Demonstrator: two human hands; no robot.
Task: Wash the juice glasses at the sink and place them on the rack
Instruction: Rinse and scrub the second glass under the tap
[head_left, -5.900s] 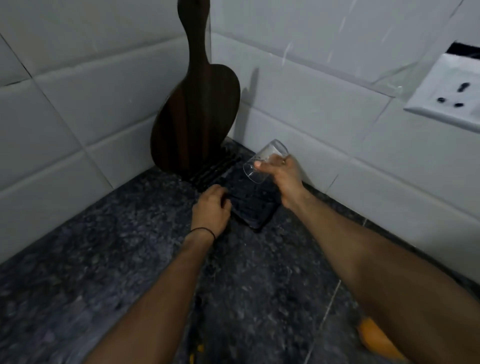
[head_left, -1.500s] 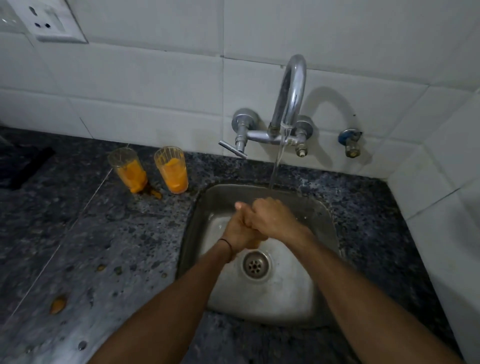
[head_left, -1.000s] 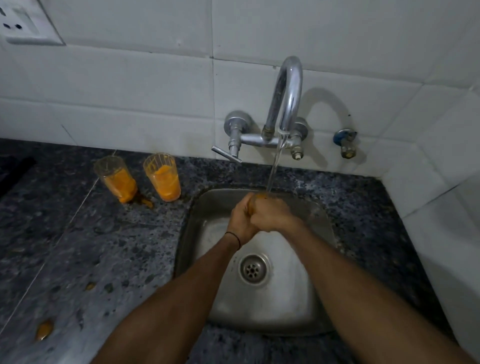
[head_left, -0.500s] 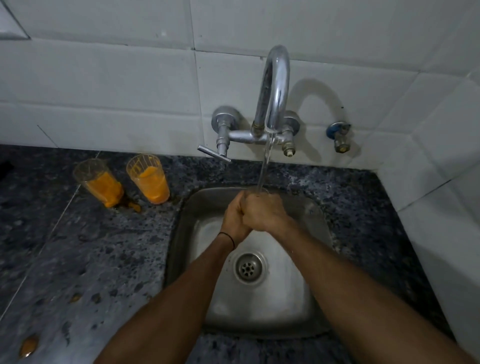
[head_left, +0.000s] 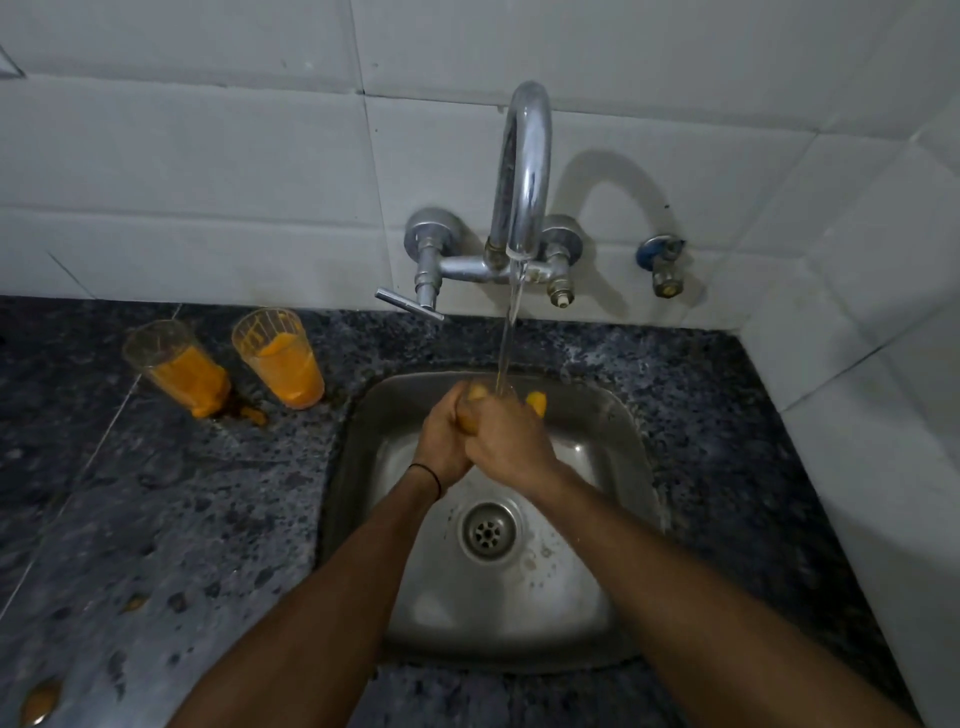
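Note:
Over the steel sink (head_left: 631, 415), both my hands wrap one juice glass (head_left: 536, 403) smeared with orange pulp. The glass is mostly hidden; only bits of orange show between and beyond my fingers. My left hand (head_left: 441, 441) grips it from the left and my right hand (head_left: 511, 441) from the right, fingers curled. Water from the curved chrome faucet (head_left: 524, 171) runs onto the glass. Two more juice glasses stand on the dark counter left of the sink, one (head_left: 176, 371) and another (head_left: 280, 358), both holding orange residue. The rack is out of view.
A tap lever (head_left: 408, 304) sticks out left under the faucet, and a small valve (head_left: 662, 265) sits on the tiled wall to the right. The drain (head_left: 488, 530) lies below my wrists. Orange spills (head_left: 39, 701) dot the granite counter (head_left: 156, 519).
Earlier my right hand held a clean glass over the rack by a wooden board. Over the last second both hands stay clasped under the stream, and orange from the glass now shows.

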